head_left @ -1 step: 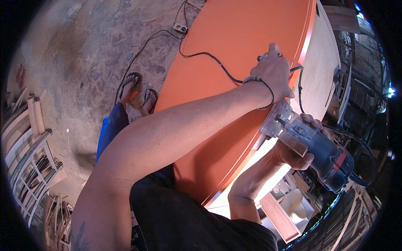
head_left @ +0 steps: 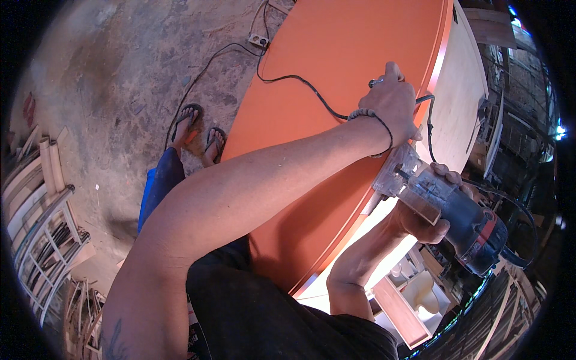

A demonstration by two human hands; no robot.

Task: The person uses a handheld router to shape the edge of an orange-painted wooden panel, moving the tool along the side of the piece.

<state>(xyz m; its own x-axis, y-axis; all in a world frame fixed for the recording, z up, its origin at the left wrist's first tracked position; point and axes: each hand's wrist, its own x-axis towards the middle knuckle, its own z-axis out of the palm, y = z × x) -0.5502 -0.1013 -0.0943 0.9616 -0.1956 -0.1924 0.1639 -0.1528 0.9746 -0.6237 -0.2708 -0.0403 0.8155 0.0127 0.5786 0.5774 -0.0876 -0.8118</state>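
My right hand (head_left: 429, 219) is wrapped round the body of a trim router (head_left: 462, 219), dark with a red band. Its clear base (head_left: 397, 170) lies against the curved edge of a large orange panel (head_left: 324, 48). My left hand (head_left: 389, 102), with a ring and a bracelet, is closed over the panel close to that edge, just beyond the router. A black power cable (head_left: 300, 80) crosses the orange face, passes into my left hand, comes out on its right side and hangs down. The router's bit is hidden.
A white socket block (head_left: 258, 40) sits by the panel's far left side. A person's sandalled foot (head_left: 186, 123) stands on the concrete floor (head_left: 120, 66). Wooden frames (head_left: 51, 240) are stacked at left. A pale wooden drawer-like box (head_left: 402, 312) lies below at right, near timber clutter.
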